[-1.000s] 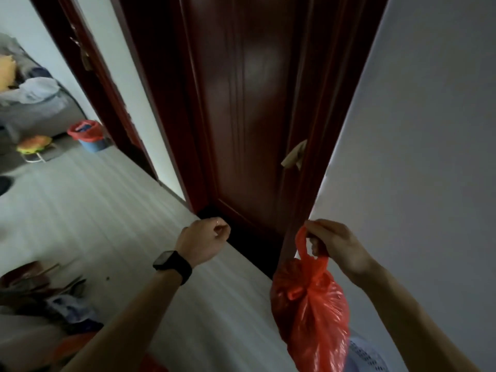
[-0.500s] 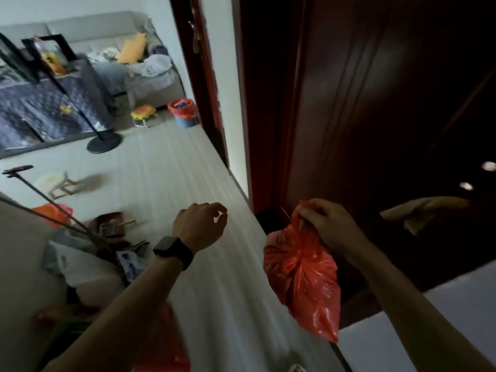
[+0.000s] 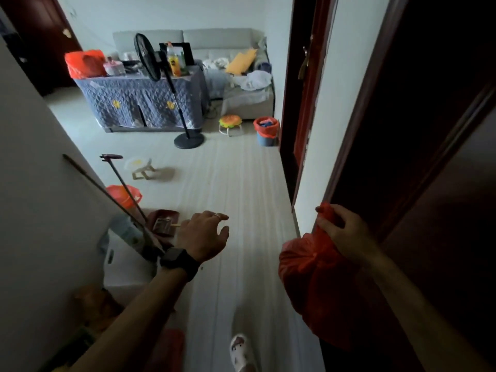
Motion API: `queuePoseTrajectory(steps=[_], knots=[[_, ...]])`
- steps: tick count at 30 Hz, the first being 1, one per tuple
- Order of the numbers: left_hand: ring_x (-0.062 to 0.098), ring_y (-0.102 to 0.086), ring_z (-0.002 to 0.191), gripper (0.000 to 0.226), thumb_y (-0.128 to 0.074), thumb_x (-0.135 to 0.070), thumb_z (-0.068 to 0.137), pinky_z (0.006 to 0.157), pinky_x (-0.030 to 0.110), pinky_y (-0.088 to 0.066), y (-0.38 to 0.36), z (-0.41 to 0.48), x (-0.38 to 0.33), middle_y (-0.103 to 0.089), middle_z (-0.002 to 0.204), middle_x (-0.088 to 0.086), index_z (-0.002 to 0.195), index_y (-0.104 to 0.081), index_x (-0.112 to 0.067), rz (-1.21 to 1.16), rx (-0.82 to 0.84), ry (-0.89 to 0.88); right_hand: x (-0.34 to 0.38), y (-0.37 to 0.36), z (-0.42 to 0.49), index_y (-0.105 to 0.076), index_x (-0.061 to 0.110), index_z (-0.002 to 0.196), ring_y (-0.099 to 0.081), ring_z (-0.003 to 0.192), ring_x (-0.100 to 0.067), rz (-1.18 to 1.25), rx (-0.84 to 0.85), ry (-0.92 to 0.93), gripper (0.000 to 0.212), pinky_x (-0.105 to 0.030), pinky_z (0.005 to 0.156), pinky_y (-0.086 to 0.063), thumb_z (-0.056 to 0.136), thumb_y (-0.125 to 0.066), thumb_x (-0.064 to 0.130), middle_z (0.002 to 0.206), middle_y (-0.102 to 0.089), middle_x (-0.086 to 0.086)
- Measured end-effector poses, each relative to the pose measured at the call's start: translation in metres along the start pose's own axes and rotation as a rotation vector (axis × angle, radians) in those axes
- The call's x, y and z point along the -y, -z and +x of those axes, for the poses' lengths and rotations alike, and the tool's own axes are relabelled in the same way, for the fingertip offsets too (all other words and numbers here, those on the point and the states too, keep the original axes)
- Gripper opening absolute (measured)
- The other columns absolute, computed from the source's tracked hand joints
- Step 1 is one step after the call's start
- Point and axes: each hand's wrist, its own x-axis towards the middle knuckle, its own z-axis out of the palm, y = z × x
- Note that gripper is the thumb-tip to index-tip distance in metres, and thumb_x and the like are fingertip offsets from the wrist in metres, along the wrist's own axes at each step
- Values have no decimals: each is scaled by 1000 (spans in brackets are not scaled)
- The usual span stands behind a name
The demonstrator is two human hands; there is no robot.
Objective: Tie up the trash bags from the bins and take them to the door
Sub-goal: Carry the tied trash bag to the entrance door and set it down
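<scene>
At the lower right, just beside the dark wooden door (image 3: 442, 116), the red trash bag (image 3: 314, 280) hangs clear of the floor (image 3: 228, 183). Its neck is gathered into a bunch, and the right hand (image 3: 342, 233) grips that bunch from above, its fingers (image 3: 326, 226) curled tight round the plastic. The full body of the bag sags below the wrist. The left hand (image 3: 204, 234) is held out over the floor well apart from the bag. Its fingers are loosely spread and hold nothing, a ring shows on one of them, and a black watch (image 3: 179, 260) sits on the wrist. Below, between the two arms, a patterned white slipper (image 3: 241, 350) stands on the floor.

Further off, a blue bin (image 3: 266, 131) lined with red plastic stands against the door frame at the far end of the hall. A second red-lined bin (image 3: 123, 194) stands near the left wall. Beyond them a standing fan (image 3: 150, 57) is in front of a table (image 3: 145, 103) draped in a quilted cover. Another red bag (image 3: 84, 63) rests on that table, and a grey sofa (image 3: 241, 79) lies behind it.
</scene>
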Motion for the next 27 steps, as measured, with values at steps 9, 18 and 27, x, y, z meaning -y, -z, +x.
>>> queuePoseTrajectory(steps=[9,18,27], knots=[[20,-52,123,41,-46,-47,93,100,40,-41,44,257,76,-57,136,-7,132,-56,-37,-17,-57,85,75,-52,252,-52,28,140,-56,125,-11,128,74,106,67,-33,106,-46,77,-76,30,135,-61,9],[18,-52,124,38,-47,-46,93,101,40,-43,50,475,141,-58,135,-8,129,-57,-38,-42,-102,177,126,-144,510,-58,16,128,-57,117,-13,117,68,212,36,-32,104,-44,95,-65,25,122,-63,6],[21,-51,124,34,-50,-42,92,101,41,-41,83,655,227,-59,134,-7,124,-61,-37,-59,-164,445,182,-238,781,-66,23,105,-72,90,-14,-3,200,288,26,-48,86,-57,101,-46,39,94,-72,10]])
